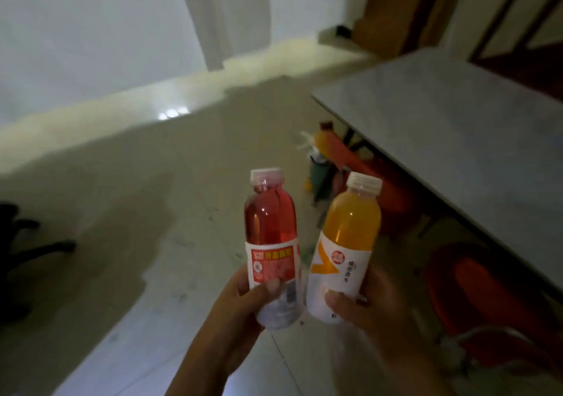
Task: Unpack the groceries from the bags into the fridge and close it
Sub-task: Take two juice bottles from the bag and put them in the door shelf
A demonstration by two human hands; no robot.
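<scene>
My left hand (240, 307) grips the lower part of a red drink bottle (270, 228) with a white cap and a red and white label. My right hand (365, 307) grips the base of an orange drink bottle (347, 231), also white-capped, with a white and orange label. Both bottles stand nearly upright, side by side, over the tiled floor. No fridge or grocery bag is plainly visible.
A grey table (457, 127) fills the right side. Red stools (475, 286) sit under it. Bottles and other small items (323, 158) stand on the floor by the table leg. A dark chair base (27, 243) is at the left. White wall behind.
</scene>
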